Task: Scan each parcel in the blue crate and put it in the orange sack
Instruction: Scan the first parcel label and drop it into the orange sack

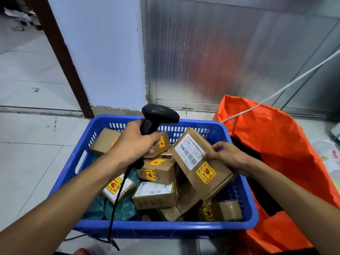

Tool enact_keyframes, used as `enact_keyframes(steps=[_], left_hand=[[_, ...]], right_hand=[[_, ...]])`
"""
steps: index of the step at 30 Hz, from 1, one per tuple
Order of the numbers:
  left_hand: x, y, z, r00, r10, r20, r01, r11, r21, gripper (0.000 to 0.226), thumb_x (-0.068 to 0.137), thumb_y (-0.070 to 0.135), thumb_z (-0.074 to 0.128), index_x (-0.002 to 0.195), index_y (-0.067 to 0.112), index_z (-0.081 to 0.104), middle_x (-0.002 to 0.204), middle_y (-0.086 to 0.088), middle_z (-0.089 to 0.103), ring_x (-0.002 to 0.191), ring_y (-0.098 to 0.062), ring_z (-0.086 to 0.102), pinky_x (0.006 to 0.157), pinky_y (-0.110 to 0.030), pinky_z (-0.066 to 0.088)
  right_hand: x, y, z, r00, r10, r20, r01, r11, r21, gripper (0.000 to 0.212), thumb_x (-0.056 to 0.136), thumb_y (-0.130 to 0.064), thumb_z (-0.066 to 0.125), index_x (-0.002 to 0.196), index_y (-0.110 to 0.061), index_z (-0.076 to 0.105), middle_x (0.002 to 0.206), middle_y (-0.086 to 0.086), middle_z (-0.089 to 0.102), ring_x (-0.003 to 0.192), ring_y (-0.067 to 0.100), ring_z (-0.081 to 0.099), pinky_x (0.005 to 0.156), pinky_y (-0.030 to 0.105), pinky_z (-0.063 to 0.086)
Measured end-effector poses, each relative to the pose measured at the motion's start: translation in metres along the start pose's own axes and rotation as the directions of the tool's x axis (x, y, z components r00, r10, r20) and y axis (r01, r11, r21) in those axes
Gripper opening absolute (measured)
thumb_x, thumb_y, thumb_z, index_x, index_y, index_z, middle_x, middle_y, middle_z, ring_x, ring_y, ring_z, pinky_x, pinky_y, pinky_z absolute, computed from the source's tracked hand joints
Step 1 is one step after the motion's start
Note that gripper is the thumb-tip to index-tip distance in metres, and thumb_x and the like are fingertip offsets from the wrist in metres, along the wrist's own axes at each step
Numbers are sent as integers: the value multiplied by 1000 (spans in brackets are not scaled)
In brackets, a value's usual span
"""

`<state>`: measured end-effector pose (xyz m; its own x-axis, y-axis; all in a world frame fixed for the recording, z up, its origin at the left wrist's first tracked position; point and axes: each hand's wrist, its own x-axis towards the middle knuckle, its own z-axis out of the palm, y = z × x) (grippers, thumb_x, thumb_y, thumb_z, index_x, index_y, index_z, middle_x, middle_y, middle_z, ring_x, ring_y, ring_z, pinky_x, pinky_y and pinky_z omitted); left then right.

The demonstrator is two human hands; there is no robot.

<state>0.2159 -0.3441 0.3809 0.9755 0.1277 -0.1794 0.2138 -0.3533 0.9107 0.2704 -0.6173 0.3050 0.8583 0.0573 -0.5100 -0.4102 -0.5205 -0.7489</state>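
Note:
The blue crate (161,229) stands on the floor in front of me, filled with several brown cardboard parcels bearing yellow fragile stickers. My left hand (134,142) grips the handle of a black barcode scanner (158,115) over the crate's back half; its black cable hangs down over the front rim. My right hand (226,155) holds a flat brown parcel (200,162) tilted above the crate's right side, white barcode label and yellow sticker facing up. The orange sack (276,144) stands open just right of the crate, its dark mouth beside my right forearm.
A white pillar (103,61) and a metal-clad wall (239,52) rise right behind the crate and sack. A white cord (287,85) runs from the upper right down to the sack. Green plastic bags (117,207) lie in the crate's left front. Tiled floor (27,144) spreads to the left.

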Motion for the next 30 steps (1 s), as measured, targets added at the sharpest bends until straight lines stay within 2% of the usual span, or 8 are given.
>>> enact_keyframes(steps=[5,9,14,18,21,24,28,30], left_hand=[[-3,-4,12,997,-20,74,22,999,-26,9,93,9,63,101,11,64,74,-7,58,56,-12,55,54,-22,49],[2,-7,14,997,-33,69,33,999,1,8,93,9,62,101,10,65,70,-5,59,55,-12,54,57,-25,50],[8,-8,13,999,-24,42,24,1000,16,8,94,16,64,101,13,65,73,-4,62,56,-10,58,64,-29,52],[6,-7,15,1000,19,17,-21,992,120,12,90,25,68,91,14,65,65,-6,66,55,-13,62,74,-38,57],[1,-7,15,997,57,50,-65,979,193,14,86,29,71,93,17,68,61,-7,68,51,-14,63,68,-37,58],[-2,-9,16,992,87,96,-107,967,231,17,84,30,74,95,18,70,63,-2,68,55,-16,64,69,-46,59],[-1,-12,18,988,98,118,-125,959,254,19,85,27,72,95,11,72,76,-16,70,58,-18,60,64,-43,54],[-1,-13,18,987,102,122,-131,958,256,18,86,27,73,95,11,72,78,-15,71,60,-18,61,64,-42,54]], right_hand=[[-15,-16,-8,998,-26,-50,35,980,194,55,79,-28,84,118,4,62,90,16,77,85,34,75,75,42,61],[-21,-23,-16,998,-67,-18,69,954,292,45,83,-27,80,116,1,67,92,17,77,78,29,75,68,36,61],[-14,-22,-22,993,-74,-97,99,954,282,36,85,-28,79,110,-6,67,87,12,78,77,27,77,66,35,60],[-8,-21,-23,988,-81,-130,111,963,244,33,85,-27,80,107,-7,67,84,11,78,75,26,76,68,37,61],[-10,-25,-28,987,-96,-131,124,966,227,31,86,-27,79,106,-7,67,84,12,78,77,28,77,74,42,63],[-14,-27,-29,988,-119,-100,137,971,197,31,86,-28,78,107,-7,68,85,11,78,77,28,77,75,41,63],[-14,-28,-24,986,-163,-45,167,975,143,36,84,-33,80,109,-10,70,88,9,78,79,26,77,72,36,61],[-13,-29,-21,984,-176,-20,177,975,132,38,83,-35,80,111,-11,70,90,9,78,81,26,77,70,34,59]])
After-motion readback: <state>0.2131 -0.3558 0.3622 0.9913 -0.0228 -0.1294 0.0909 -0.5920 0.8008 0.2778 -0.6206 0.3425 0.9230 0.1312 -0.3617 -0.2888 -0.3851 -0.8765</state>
